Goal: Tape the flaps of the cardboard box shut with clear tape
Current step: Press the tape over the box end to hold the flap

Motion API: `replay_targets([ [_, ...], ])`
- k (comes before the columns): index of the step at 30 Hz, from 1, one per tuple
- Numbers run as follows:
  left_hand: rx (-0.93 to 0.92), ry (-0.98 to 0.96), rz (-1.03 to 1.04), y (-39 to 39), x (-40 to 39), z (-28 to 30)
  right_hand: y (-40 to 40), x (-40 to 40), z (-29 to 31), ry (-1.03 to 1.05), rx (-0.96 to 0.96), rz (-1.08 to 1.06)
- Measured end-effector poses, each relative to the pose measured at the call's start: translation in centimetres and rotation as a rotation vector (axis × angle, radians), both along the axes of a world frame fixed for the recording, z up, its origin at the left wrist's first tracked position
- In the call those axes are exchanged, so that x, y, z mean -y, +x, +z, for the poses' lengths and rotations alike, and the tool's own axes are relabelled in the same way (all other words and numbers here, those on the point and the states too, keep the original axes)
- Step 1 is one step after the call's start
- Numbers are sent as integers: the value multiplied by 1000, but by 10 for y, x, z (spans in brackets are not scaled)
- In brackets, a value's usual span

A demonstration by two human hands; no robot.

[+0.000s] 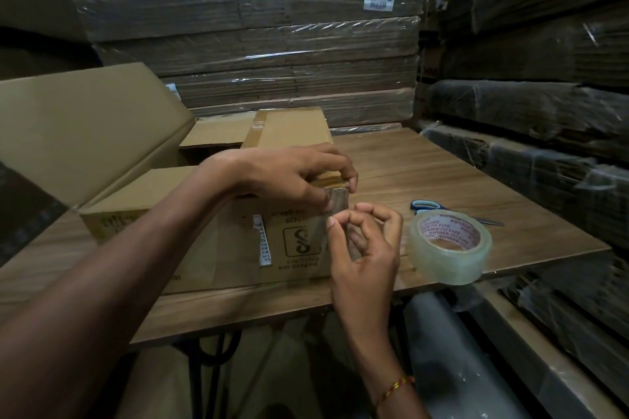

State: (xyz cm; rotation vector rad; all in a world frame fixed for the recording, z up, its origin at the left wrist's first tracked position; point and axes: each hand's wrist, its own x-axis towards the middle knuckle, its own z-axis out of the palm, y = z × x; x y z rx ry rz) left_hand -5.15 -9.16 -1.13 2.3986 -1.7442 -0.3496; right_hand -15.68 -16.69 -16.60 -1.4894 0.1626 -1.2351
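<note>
A brown cardboard box with printed markings lies on the wooden table. My left hand rests on the box's top right corner and pinches a strip of clear tape against that corner. My right hand hovers just below, its thumb and forefinger touching the strip's lower end on the box's side, the other fingers curled. A roll of clear tape stands on the table right of the box, apart from both hands.
Blue-handled scissors lie behind the tape roll. A large open cardboard box stands at the left. Plastic-wrapped stacks of flat cardboard wall in the back and right. The table's front edge is close to me.
</note>
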Motion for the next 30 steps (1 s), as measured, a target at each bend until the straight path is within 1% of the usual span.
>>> replay_targets([
  [3,-45,-18,31,-3,1,1,4,1,-1,-8,-7,-15],
  [6,-45,-58,60,-5,0,-2,5,1,-1,9,-10,4],
  [8,-1,-97,80,-6,0,-7,5,1,-2,16,-5,13],
  [11,97,-171,56,-9,0,-15,6,1,-2,30,19,-4],
  [14,128,-219,34,-8,-1,-18,8,1,-4,44,33,4],
  [19,101,-236,18,-11,-4,-17,-2,5,-14,26,11,144],
  [20,93,-236,20,-11,-4,-16,-4,9,-17,76,18,148],
  [22,84,-229,35,-11,-5,-15,-7,19,-18,262,56,214],
  [23,75,-223,41,-11,-5,-15,-7,25,-18,289,44,242],
  [24,69,-218,39,-10,-5,-14,-8,31,-16,217,9,243],
  [26,62,-211,22,-9,-6,-14,-7,43,-13,-47,-91,232],
  [27,61,-203,19,-9,-6,-14,-5,49,-11,-141,-123,245],
  [30,39,-178,43,-5,-10,-12,0,67,-3,-251,-183,341],
])
